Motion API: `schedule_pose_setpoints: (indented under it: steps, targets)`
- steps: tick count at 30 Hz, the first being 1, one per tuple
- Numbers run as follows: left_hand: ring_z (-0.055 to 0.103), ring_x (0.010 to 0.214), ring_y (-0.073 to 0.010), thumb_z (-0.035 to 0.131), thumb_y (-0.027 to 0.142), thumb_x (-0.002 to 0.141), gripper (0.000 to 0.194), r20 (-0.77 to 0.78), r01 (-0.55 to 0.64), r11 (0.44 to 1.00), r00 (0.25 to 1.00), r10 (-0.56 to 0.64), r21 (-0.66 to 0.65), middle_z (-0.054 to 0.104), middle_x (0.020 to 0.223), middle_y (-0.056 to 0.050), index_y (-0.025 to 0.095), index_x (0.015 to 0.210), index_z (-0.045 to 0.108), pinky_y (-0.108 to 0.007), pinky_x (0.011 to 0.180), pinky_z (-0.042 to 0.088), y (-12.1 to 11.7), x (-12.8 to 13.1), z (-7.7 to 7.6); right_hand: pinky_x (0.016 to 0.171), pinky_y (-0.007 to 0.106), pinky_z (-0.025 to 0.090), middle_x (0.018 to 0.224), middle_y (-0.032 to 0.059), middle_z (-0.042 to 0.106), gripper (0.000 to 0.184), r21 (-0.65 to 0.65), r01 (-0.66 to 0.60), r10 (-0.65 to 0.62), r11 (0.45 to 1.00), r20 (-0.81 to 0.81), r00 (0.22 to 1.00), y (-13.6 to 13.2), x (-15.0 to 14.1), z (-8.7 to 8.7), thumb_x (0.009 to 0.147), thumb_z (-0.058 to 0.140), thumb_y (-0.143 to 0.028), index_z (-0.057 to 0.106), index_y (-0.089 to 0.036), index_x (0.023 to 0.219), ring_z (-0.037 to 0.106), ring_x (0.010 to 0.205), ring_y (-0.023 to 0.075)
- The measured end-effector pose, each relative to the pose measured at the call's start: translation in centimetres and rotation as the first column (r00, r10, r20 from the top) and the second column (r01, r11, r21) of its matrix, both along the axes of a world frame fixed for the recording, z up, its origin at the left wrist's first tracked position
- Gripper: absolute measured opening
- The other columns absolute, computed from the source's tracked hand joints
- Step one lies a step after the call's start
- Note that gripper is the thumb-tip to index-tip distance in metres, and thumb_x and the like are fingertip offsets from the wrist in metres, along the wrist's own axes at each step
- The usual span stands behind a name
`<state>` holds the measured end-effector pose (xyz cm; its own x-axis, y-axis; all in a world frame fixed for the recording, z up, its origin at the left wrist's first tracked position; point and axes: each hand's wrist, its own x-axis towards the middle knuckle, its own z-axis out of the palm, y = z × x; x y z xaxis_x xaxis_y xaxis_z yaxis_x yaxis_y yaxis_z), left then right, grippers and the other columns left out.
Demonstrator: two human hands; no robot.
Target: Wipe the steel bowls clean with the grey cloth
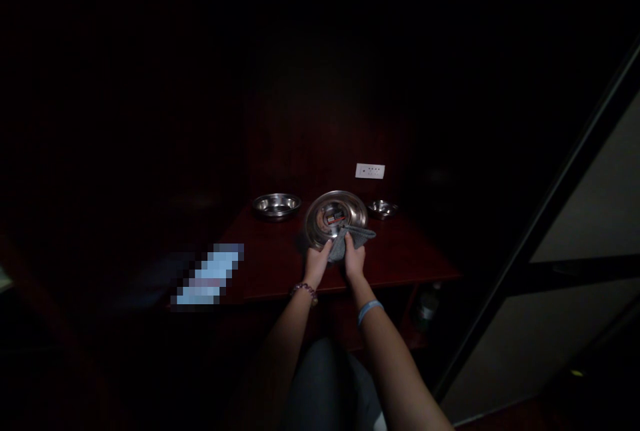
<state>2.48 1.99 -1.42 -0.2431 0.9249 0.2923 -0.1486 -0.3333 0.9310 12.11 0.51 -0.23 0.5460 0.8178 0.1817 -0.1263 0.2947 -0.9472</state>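
Observation:
A round, shiny metal basin [357, 207] is tilted up above the dark red table, with a label on its middle. My left hand [317, 264] is closed on the basin's near left edge, thumb on top. A folded grey cloth [338, 248] lies over the near edge, and my right hand [355, 259] pinches it there against the basin, its thumb on the cloth. The fingers of both hands under the edge are hidden.
On the dark red table [270, 271] stand a metal basin [277, 206] at the back left and a small metal bowl [383, 209] at the back right. A white socket plate [370, 171] is on the wall. A bottle [428, 307] stands below, right. A blurred bright patch [210, 277] is left.

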Motion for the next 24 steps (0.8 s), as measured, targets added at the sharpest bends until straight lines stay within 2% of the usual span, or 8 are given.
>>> schedule_pose_setpoints:
  steps: [7,11,17,21,24]
  targets:
    - [0.071,0.111,-0.0222,0.065,0.016,0.084,0.022,-0.055,-0.038,0.999,0.998,0.037,-0.014,0.077,0.112,-0.013,0.011,0.103,0.075,-0.035,0.103,0.051,-0.21,-0.14,0.43,0.087,0.033,0.058,0.109,0.0165,0.078,0.046,0.019,-0.009,0.009,1.000,0.004,1.000,0.13,-0.08,-0.11,0.083,0.067,-0.046,0.076,-0.008,0.107,0.076,0.103,0.0287]
    - [0.070,0.113,-0.0217,0.066,0.015,0.083,0.024,-0.026,-0.037,0.999,0.999,0.038,0.002,0.077,0.115,-0.012,0.012,0.105,0.075,-0.035,0.105,0.050,-0.47,-0.09,0.78,0.087,0.033,0.059,0.108,0.0166,0.079,0.045,0.006,-0.011,0.011,1.000,-0.002,1.000,0.10,-0.03,0.00,0.084,0.067,-0.046,0.076,-0.008,0.107,0.076,0.102,0.0289]
    - [0.072,0.108,-0.0269,0.075,0.023,0.077,0.026,0.104,0.081,0.997,0.991,-0.079,-0.008,0.078,0.108,-0.014,0.009,0.099,0.077,-0.043,0.105,0.051,-0.76,0.03,0.93,0.084,0.029,0.058,0.106,0.0137,0.079,0.048,0.014,-0.014,0.015,1.000,-0.097,0.995,-0.03,-0.11,0.18,0.085,0.068,-0.047,0.074,-0.008,0.112,0.075,0.103,0.0263]
    - [0.070,0.114,-0.0293,0.078,0.023,0.074,0.030,0.138,0.107,0.994,0.984,-0.108,0.018,0.077,0.111,-0.014,0.010,0.100,0.077,-0.046,0.110,0.047,-0.88,0.10,0.96,0.086,0.030,0.058,0.108,0.0133,0.079,0.047,0.010,-0.010,0.011,1.000,-0.107,0.994,0.15,-0.12,0.04,0.085,0.068,-0.048,0.075,-0.010,0.112,0.075,0.103,0.0253]
    - [0.067,0.119,-0.0297,0.076,0.020,0.076,0.030,0.139,0.090,0.996,0.986,-0.093,0.025,0.076,0.115,-0.014,0.010,0.104,0.076,-0.048,0.113,0.044,-0.79,0.10,0.92,0.087,0.031,0.058,0.109,0.0135,0.079,0.045,-0.015,0.004,-0.005,1.000,-0.056,0.998,0.37,0.02,-0.23,0.085,0.067,-0.048,0.075,-0.011,0.111,0.075,0.105,0.0258]
